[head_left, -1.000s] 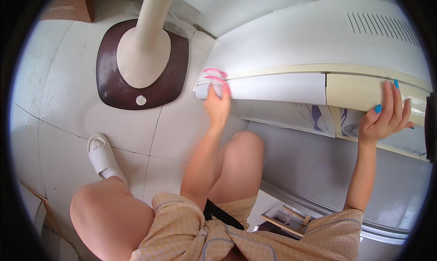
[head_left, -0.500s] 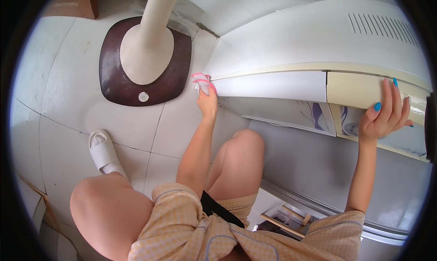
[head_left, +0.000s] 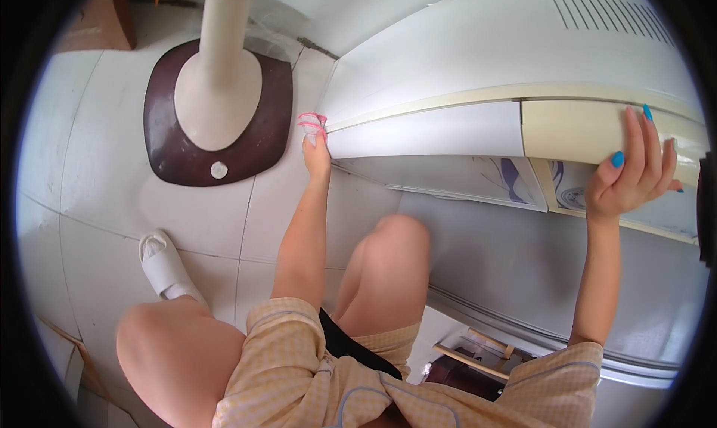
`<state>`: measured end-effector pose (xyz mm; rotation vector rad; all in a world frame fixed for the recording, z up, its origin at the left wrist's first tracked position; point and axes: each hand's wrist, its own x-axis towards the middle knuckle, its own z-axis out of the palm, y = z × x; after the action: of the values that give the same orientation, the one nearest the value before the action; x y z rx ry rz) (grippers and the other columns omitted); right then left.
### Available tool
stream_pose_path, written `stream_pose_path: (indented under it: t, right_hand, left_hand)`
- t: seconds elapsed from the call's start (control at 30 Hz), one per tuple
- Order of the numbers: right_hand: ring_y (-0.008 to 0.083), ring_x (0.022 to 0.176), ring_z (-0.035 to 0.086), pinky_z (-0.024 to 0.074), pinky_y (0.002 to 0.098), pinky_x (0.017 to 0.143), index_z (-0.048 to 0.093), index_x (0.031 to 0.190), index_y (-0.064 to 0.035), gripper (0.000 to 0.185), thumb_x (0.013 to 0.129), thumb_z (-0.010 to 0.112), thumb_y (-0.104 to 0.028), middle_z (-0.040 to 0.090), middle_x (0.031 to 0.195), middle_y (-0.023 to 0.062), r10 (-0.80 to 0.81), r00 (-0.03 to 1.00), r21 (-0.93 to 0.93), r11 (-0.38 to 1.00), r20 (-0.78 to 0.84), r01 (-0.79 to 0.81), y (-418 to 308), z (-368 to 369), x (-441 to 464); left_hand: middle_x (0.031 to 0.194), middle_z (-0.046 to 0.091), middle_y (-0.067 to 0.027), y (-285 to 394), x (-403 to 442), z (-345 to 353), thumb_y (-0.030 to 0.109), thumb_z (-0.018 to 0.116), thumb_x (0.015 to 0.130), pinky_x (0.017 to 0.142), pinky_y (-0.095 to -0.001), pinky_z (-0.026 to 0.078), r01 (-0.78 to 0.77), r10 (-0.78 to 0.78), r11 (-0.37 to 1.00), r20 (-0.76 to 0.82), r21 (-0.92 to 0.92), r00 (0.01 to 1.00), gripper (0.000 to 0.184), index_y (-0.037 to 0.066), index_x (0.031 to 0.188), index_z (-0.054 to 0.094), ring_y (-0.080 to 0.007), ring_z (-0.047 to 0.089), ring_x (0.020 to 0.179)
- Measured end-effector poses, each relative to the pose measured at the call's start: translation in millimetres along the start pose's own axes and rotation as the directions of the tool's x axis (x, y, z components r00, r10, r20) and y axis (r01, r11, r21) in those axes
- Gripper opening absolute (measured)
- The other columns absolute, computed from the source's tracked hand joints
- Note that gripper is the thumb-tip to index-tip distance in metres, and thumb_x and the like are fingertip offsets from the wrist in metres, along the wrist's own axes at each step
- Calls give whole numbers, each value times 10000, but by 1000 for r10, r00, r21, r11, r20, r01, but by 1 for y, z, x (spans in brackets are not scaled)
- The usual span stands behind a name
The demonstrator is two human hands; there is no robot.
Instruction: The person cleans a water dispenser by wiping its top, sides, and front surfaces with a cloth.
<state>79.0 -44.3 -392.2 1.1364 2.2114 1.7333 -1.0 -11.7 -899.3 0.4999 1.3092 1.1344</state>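
Observation:
My left hand point(head_left: 317, 159) is closed on a thin white cloth with pink edging point(head_left: 312, 122). It holds the cloth against the left end of the white front strip point(head_left: 441, 133) of a large white appliance. The fingers behind the cloth are partly hidden. Farther right, my right hand point(head_left: 633, 175), with blue nails, rests over the cream panel point(head_left: 571, 129) that continues the strip. Its fingers are spread, and they grip nothing. Below the strip are pale panels with a purple pattern point(head_left: 515, 181).
A pedestal with a dark red base point(head_left: 216, 175) stands on the tiled floor point(head_left: 89, 174) to the left. Slots point(head_left: 609, 17) mark the appliance's top. A grey panel point(head_left: 515, 249) lies below it. A white slipper point(head_left: 163, 265) is on my foot, and a wooden-barred item point(head_left: 470, 361) sits low down.
The view has shifted slightly, so the appliance and pedestal appear farther left. My left hand stays at the strip's left end, with less white cloth showing. My right hand remains on the cream panel.

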Motion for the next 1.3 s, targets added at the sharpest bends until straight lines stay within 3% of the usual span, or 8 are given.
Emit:
stream_pose_path:
  t: [0.23, 0.4, 0.53, 0.7, 0.9, 1.03, 1.2, 1.3]
  right_hand:
    - [250, 1156, 380, 129, 351, 1059, 640, 1043, -127, 380, 886, 317, -251, 588, 1093, 2, -17, 1000, -37, 999, -24, 16, -3, 0, 2]
    - [251, 1157, 382, 99, 358, 1066, 639, 1040, -128, 383, 888, 313, -260, 585, 1104, 4, 25, 999, -5, 1000, -46, -25, -5, 1, 2]
    - [241, 1157, 386, 64, 352, 1072, 637, 1036, -128, 388, 899, 301, -262, 590, 1103, 7, 23, 1000, -38, 999, -3, -23, -8, -3, 2]
    - [213, 1107, 442, 237, 346, 1021, 629, 1037, -107, 383, 907, 294, -242, 607, 1069, 18, -18, 1000, -91, 996, -12, 17, -8, -3, 7]
    - [180, 997, 531, 351, 336, 955, 603, 1027, -59, 371, 903, 281, -197, 634, 1028, 24, -108, 994, -96, 990, -6, 107, 0, -2, 9]
    - [169, 987, 549, 388, 329, 899, 589, 1027, -47, 366, 903, 277, -193, 639, 1022, 14, -129, 992, -73, 989, 5, 129, 2, 1, 6]
    - [216, 942, 606, 438, 346, 840, 592, 1015, -12, 402, 890, 255, -193, 650, 1002, 50, -155, 985, -175, 970, 74, 166, 9, -8, 8]
    - [239, 911, 617, 453, 317, 802, 608, 976, 20, 437, 882, 257, -223, 657, 964, 92, -253, 948, -111, 954, 195, 277, 25, -15, 13]
  left_hand:
    - [1082, 535, -200, 79, -83, 40, 167, 455, 857, 908, -383, 339, -373, 372, 928, -113, 16, 921, 336, -37, 1120, 504, -340, 481, 1015]
    - [1197, 473, -241, 192, -155, 68, 185, 557, 767, 942, -485, 307, -698, 699, 715, 19, -34, 715, 515, -77, 1189, 421, -407, 446, 1083]
    - [1260, 460, -187, 268, -202, 108, 234, 631, 716, 850, -467, 395, -894, 883, 448, -168, 25, 438, 566, 72, 1227, 449, -378, 497, 1069]
    - [1239, 485, -168, 258, -190, 100, 242, 670, 673, 844, -483, 388, -897, 908, 420, -78, 139, 413, 474, 104, 1107, 534, -366, 486, 1082]
    - [1183, 471, -236, 121, -126, 60, 203, 591, 689, 914, -482, 343, -713, 718, 693, -11, 102, 696, 481, -43, 1092, 499, -420, 452, 1071]
    - [1187, 458, -229, 0, -79, 38, 190, 492, 805, 959, -442, 306, -319, 330, 944, -156, 88, 931, 482, -69, 1202, 404, -369, 436, 1083]
    - [875, 501, -90, -26, -37, -1, 194, 383, 911, 667, -286, 394, 277, -277, 958, 18, -72, 961, 266, -27, 1040, 453, -162, 460, 751]
    - [740, 426, -10, -39, -35, 5, 208, 371, 922, 556, -259, 339, 135, -147, 974, -57, -182, 987, 212, 11, 926, 449, -102, 379, 631]
